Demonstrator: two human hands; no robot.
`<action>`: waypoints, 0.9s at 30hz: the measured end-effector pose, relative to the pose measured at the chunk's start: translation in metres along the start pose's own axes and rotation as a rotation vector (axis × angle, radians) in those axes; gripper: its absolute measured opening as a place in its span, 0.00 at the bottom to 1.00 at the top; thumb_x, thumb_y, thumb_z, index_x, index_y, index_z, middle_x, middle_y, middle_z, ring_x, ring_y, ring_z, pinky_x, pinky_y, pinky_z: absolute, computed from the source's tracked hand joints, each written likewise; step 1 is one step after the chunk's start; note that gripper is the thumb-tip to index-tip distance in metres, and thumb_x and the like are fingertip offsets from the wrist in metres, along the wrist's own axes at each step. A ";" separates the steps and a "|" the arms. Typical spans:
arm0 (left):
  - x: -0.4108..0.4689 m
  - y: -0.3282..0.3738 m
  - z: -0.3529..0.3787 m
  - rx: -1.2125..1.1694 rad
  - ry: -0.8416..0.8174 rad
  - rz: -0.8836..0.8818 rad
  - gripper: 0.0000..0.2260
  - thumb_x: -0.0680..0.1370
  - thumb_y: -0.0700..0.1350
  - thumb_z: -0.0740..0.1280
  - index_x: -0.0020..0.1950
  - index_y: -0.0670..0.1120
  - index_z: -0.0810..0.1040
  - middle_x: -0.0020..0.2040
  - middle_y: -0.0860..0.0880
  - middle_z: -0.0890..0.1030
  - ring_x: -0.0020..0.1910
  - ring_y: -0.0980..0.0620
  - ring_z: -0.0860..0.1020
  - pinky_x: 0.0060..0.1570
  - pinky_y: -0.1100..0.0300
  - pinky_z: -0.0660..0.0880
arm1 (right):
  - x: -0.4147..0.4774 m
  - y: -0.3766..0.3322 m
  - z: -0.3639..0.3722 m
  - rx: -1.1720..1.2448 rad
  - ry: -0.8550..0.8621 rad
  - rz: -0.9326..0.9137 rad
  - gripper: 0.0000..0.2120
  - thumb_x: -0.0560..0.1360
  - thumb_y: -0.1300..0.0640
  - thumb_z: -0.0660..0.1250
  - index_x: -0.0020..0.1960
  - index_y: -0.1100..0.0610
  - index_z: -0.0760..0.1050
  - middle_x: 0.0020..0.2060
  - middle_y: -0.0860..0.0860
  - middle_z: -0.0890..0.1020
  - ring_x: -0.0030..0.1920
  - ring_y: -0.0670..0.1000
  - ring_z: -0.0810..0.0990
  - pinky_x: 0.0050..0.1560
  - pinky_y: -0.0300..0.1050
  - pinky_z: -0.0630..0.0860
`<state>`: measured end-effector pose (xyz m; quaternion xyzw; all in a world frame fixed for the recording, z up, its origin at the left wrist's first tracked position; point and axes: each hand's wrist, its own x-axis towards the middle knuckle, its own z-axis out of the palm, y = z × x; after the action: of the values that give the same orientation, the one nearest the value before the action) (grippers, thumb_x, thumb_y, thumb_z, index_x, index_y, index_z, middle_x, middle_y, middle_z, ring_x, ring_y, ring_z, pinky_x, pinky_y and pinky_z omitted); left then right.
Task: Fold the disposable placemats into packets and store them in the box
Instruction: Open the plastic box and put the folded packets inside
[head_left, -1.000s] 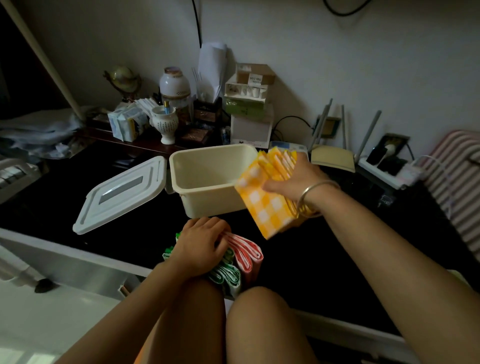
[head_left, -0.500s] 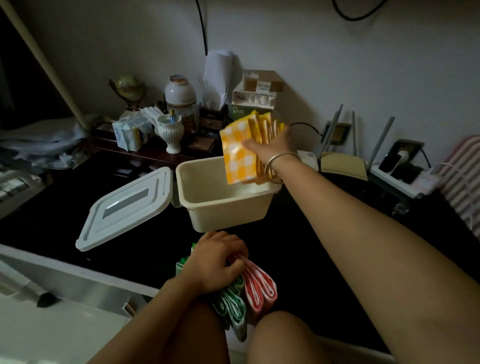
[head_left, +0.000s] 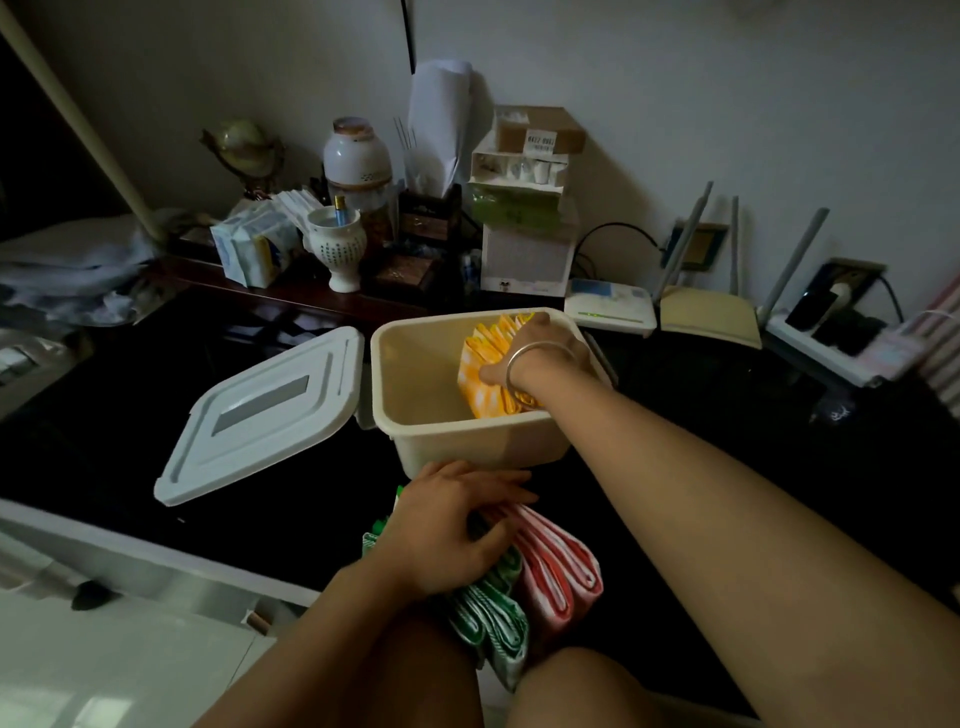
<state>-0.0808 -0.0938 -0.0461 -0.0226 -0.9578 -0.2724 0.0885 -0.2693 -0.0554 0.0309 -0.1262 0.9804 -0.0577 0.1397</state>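
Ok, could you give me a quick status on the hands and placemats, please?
Right hand inside the box, gripping yellow packets. Left hand resting on green packets and red packets. Lid off, beside box; nothing blocking.

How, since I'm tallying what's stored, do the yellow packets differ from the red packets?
The yellow packets are checked yellow and white; the red packets are red with white stripes. The yellow packets sit inside the box, gripped by the right hand; the red packets lie outside it, at the person's lap, in the pile the left hand rests on. Both are folded bundles.
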 end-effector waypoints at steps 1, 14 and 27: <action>0.000 0.000 0.001 0.004 -0.003 0.004 0.19 0.74 0.60 0.58 0.62 0.63 0.78 0.66 0.68 0.73 0.65 0.63 0.70 0.66 0.59 0.64 | 0.000 -0.001 0.003 -0.030 -0.003 0.008 0.54 0.65 0.34 0.71 0.77 0.59 0.48 0.71 0.59 0.65 0.67 0.62 0.70 0.61 0.56 0.71; 0.001 0.029 -0.032 -0.008 0.680 0.090 0.09 0.77 0.43 0.61 0.44 0.44 0.81 0.44 0.51 0.80 0.43 0.53 0.78 0.41 0.56 0.75 | -0.006 0.018 0.033 0.027 -0.043 0.026 0.57 0.63 0.36 0.74 0.76 0.61 0.46 0.69 0.60 0.66 0.67 0.62 0.69 0.62 0.57 0.70; 0.140 -0.017 -0.019 -0.693 0.297 -1.015 0.24 0.76 0.53 0.70 0.63 0.37 0.75 0.58 0.39 0.79 0.56 0.40 0.79 0.59 0.48 0.77 | 0.003 0.046 -0.005 0.100 -0.020 -0.276 0.31 0.76 0.48 0.62 0.75 0.57 0.58 0.66 0.59 0.72 0.62 0.59 0.73 0.59 0.49 0.73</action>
<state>-0.2173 -0.1191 -0.0131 0.4451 -0.6830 -0.5752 0.0677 -0.2842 -0.0116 0.0284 -0.2534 0.9482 -0.1238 0.1464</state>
